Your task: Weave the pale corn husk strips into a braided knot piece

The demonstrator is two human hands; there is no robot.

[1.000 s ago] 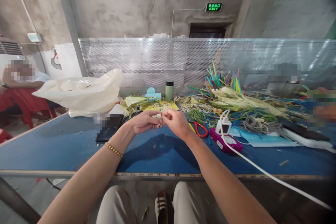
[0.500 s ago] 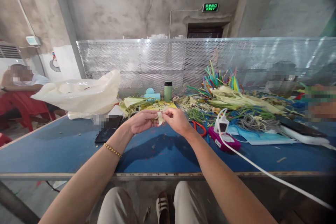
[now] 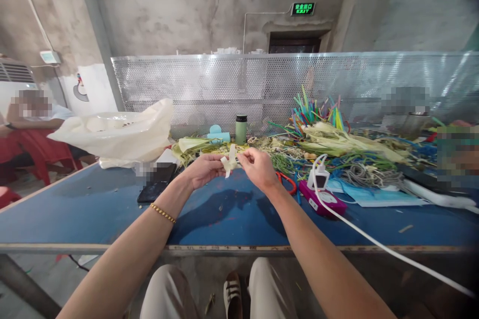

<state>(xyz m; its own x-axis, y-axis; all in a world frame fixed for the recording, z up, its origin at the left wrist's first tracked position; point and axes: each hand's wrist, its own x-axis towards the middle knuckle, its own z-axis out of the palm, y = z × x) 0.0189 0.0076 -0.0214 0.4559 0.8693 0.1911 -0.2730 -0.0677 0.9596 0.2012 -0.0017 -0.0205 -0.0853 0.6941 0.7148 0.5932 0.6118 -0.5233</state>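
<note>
Pale strips of corn husk (image 3: 229,160), crossed or folded over each other with ends pointing up and down, hang between my two hands above the blue table. My left hand (image 3: 205,169) pinches their left side between thumb and fingers and wears a gold beaded bracelet on its wrist. On the other side, my right hand (image 3: 258,167) has thumb and forefinger closed at the husk's right edge; its other fingers curl in. Just behind lie a bundle of husks (image 3: 190,144) and a green bottle with a black lid (image 3: 241,129).
A large plastic bag (image 3: 116,132) and a dark phone (image 3: 157,184) lie left. To the right are heaped corn husks (image 3: 337,139), coloured stems (image 3: 314,109), grey wire coils (image 3: 361,174), red-handled scissors (image 3: 287,183) and a purple box (image 3: 324,199) with a white cable. A person sits far left.
The husk strip has opened out: one end now stands up and another hangs down, where it was a small folded piece. My right hand has shifted slightly right.
</note>
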